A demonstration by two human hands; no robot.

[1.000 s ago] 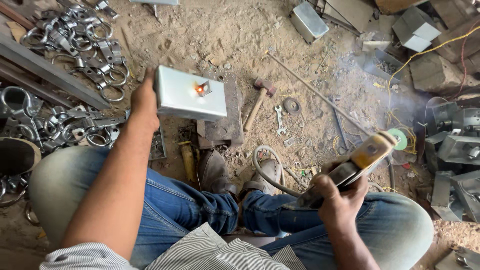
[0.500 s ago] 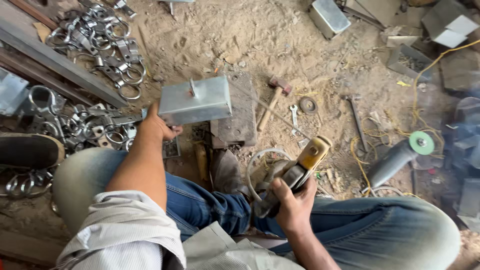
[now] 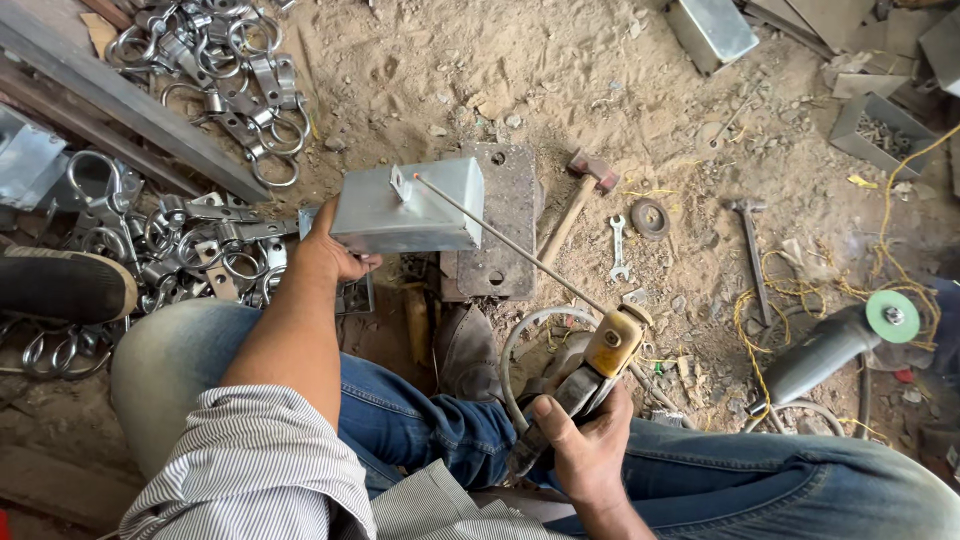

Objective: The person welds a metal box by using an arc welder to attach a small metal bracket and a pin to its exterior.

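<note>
a grey metal box point(image 3: 408, 210) is gripped at its left end by the left hand point(image 3: 330, 255) and held above the sandy ground, beside a drilled steel plate point(image 3: 503, 222). an electrode holder point(image 3: 592, 368) is clasped tight by the right hand point(image 3: 585, 445); its rod point(image 3: 505, 241) tip is touching the box. a hammer point(image 3: 578, 196) and angle grinder point(image 3: 835, 345) are seen nearby.

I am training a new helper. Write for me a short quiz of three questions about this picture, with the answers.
1. True or false: the left hand holds the metal box.
2. What does the right hand grip?
A. hammer
B. electrode holder
C. wrench
3. Fill in: the rod's tip touches the small ___ on the box.

Key
1. True
2. B, the electrode holder; hammer and wrench lie on the ground.
3. tab; rod
</note>
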